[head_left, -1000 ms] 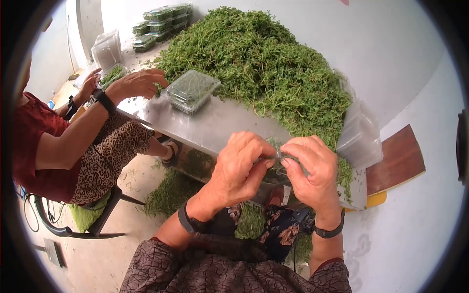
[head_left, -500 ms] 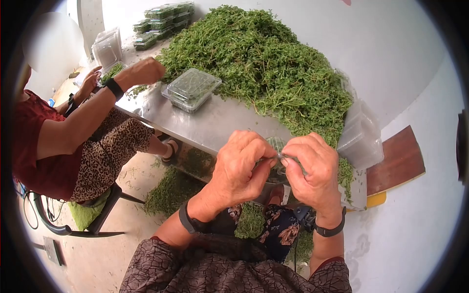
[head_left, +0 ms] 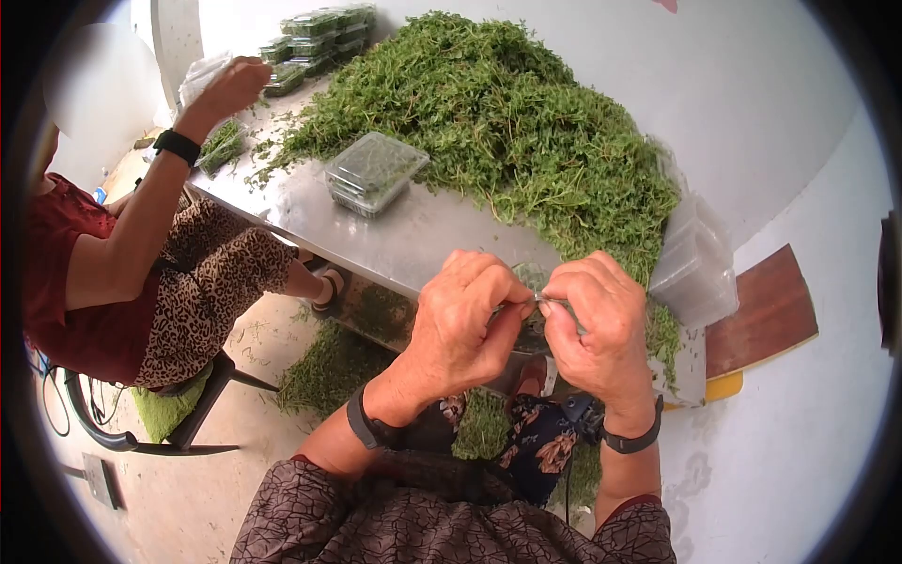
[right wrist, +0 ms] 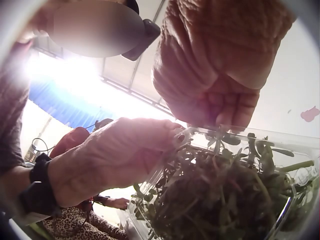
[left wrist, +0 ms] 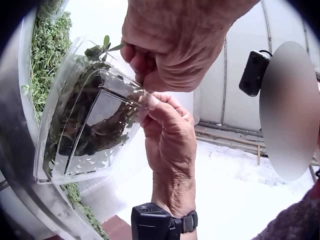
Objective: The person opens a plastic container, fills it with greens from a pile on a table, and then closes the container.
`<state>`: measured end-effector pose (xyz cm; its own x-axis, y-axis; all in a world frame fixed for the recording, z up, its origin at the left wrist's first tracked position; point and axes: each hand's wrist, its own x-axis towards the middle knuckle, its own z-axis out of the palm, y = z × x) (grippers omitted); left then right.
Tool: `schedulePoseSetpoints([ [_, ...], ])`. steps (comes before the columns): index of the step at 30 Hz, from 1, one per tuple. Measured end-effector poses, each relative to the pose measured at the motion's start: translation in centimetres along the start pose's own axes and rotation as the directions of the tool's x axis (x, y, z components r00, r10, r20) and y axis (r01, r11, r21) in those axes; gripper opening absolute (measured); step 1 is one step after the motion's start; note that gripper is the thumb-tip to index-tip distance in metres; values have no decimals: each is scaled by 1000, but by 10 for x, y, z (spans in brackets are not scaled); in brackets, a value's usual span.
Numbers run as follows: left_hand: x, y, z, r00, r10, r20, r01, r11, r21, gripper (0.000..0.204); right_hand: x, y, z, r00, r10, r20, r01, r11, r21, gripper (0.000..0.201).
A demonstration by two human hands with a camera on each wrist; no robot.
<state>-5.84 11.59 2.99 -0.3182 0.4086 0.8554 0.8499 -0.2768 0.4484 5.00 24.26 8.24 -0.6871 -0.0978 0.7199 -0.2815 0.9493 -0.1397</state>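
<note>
A clear plastic clamshell box [left wrist: 107, 117] filled with leafy green sprigs is held up between both hands. My left hand [head_left: 465, 320] pinches its near edge with thumb and curled fingers. Right beside it, my right hand [head_left: 601, 315] pinches the same edge, the two sets of fingertips nearly meeting. From the head view the hands hide most of the box. The right wrist view shows greens [right wrist: 210, 195] packed inside, and a small sprig [left wrist: 105, 48] sticks out at the edge near my left fingers in the left wrist view.
A large heap of greens [head_left: 470, 122] covers the back of the metal table [head_left: 376, 246]. One filled box [head_left: 376, 174] stands left of centre, stacked boxes [head_left: 324, 33] behind. Nested empty containers [head_left: 695, 268] stand right. Another person's arm [head_left: 141, 226] reaches over the table's left end.
My hands stay almost in place, still pinching the box edge. The other person's hand has moved from beside the closed box back and left toward the containers at the far end.
</note>
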Motion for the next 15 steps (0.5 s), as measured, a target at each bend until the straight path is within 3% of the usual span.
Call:
schedulePoseSetpoints([
  [7, -11, -8, 2, 989, -134, -66, 125, 985, -118, 15, -10, 0, 7, 999, 38, -3, -38, 998, -42, 27],
  [10, -18, -16, -2, 966, -239, -96, 222, 962, -161, 9, -27, 5, 8, 983, 180, -46, -183, 980, -73, 36],
  [11, -20, -19, -4, 967, -232, -106, 215, 965, -149, 9, -34, 9, 9, 985, 166, -49, -169, 983, -66, 36],
  [13, -25, -22, -5, 919, -386, -84, 340, 881, -330, 8, -46, 14, 12, 965, 257, -57, -262, 959, -110, 39],
  [14, -27, -24, -5, 921, -380, -89, 334, 884, -328, 8, -51, 15, 14, 953, 295, -62, -300, 949, -97, 42],
  [15, -30, -25, -7, 859, -509, -46, 447, 793, -414, 8, -56, 15, 15, 955, 289, -67, -294, 951, -98, 42],
])
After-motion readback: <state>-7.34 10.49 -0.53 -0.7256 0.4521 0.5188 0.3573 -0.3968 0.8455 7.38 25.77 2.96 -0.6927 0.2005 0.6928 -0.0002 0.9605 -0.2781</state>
